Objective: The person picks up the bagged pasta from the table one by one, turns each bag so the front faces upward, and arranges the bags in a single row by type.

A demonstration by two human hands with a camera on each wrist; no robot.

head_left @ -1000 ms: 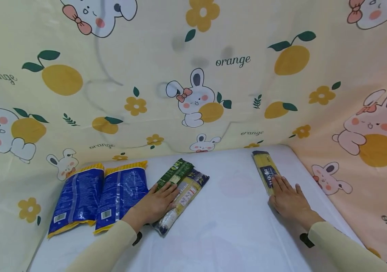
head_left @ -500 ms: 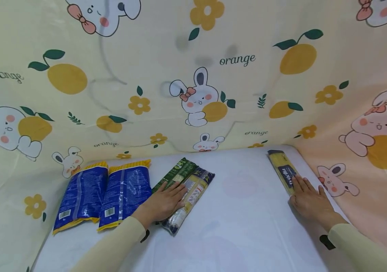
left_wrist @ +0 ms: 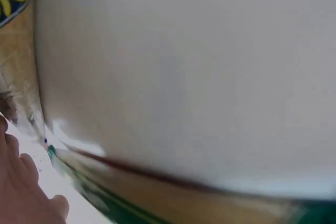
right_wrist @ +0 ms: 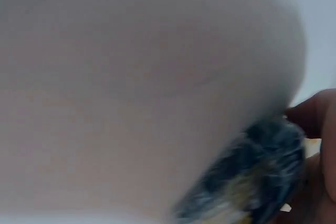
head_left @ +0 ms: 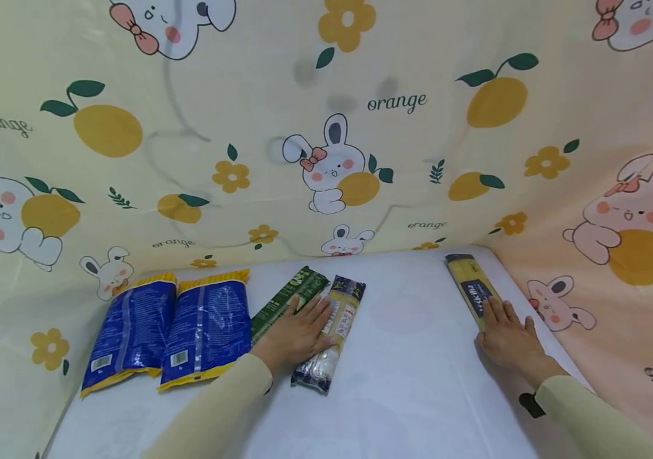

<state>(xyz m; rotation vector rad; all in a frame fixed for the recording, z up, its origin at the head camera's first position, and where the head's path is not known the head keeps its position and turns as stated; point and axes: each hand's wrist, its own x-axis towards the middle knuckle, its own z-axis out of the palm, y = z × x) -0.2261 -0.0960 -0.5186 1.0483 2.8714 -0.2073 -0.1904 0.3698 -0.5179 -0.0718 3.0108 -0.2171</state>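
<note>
A pale yellow printed fabric backdrop rose behind the white smooth tabletop and wrapped round its left and right sides. The print showed white rabbits with pink bows, yellow oranges with green leaves, yellow flowers and the word "orange". Light was even and soft, warmer and pinker on the right-hand fabric.

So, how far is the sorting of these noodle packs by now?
Two blue packs lie side by side at the left, and a green pack sits beside them. The left hand presses flat on a clear noodle pack. The right hand rests on a yellow pack, apart at the right.
</note>
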